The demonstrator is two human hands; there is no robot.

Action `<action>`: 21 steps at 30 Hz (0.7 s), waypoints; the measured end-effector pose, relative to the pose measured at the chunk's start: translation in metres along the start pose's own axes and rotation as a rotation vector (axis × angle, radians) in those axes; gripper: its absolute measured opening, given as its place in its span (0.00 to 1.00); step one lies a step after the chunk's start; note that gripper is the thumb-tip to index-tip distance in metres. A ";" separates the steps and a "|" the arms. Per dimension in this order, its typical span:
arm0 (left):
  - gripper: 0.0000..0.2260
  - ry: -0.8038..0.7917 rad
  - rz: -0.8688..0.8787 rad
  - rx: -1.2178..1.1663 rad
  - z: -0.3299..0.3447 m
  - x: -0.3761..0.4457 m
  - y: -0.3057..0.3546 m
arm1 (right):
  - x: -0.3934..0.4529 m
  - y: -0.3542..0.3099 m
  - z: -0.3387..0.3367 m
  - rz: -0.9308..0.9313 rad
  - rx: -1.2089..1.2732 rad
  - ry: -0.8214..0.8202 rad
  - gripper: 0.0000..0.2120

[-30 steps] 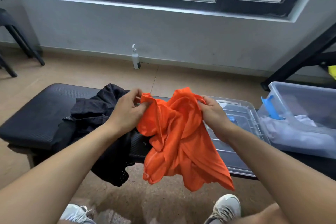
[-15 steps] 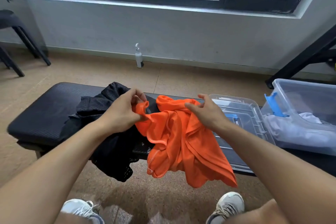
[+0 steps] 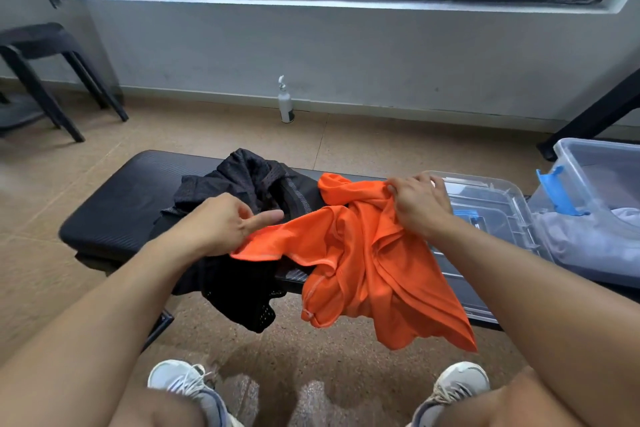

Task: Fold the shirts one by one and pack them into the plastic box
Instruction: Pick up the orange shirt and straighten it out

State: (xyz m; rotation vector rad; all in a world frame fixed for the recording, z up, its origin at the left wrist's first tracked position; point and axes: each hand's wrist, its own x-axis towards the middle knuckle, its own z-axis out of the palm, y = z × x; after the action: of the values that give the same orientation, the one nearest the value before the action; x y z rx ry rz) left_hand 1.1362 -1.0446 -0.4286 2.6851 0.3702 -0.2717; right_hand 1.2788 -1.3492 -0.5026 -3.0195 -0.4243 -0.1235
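Left hand: the left hand (image 3: pixel 221 224) pinches a hem of the crumpled bright orange shirt (image 3: pixel 360 263) between thumb and curled fingers. The first finger sticks out straight to the right.
Right hand: the right hand (image 3: pixel 420 206) has its fingers bent down over a bunch of the orange shirt near the top and grips it.
Orange shirt: it is stretched between the two hands above the front edge of the long black padded bench (image 3: pixel 114 204). Its lower part hangs down past the bench edge toward the floor. It is not folded.
Black shirt: a rumpled black mesh shirt (image 3: pixel 249 184) lies in a heap on the bench, just left of the orange one and partly under it. One end droops over the front edge.
Box lid: a flat clear plastic lid with a blue clip (image 3: pixel 485 215) lies on the bench under the right hand. The orange shirt hides its left part.
Plastic box: the clear plastic box with a blue latch (image 3: pixel 595 177) stands at the far right, beside the lid. Pale cloth (image 3: pixel 588 243) is inside it.
Floor: a small white pump bottle (image 3: pixel 286 104) stands by the grey wall. A black stool (image 3: pixel 45 76) is at the far left. Two pale sneakers (image 3: pixel 183 383) show at the bottom.
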 end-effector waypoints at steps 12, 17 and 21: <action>0.27 -0.009 -0.179 0.307 0.013 -0.008 0.003 | 0.003 -0.019 -0.009 0.023 -0.085 0.001 0.15; 0.25 -0.185 -0.238 0.354 0.012 -0.019 0.005 | -0.009 -0.032 -0.031 0.105 0.436 0.124 0.04; 0.13 -0.096 -0.170 0.382 0.014 -0.017 0.001 | -0.019 -0.044 -0.045 0.141 0.751 0.093 0.07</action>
State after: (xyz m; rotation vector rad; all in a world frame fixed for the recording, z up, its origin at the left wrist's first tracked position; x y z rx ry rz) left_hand 1.1185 -1.0551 -0.4364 2.9991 0.5686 -0.5714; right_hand 1.2448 -1.3167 -0.4559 -2.2824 -0.1855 -0.0712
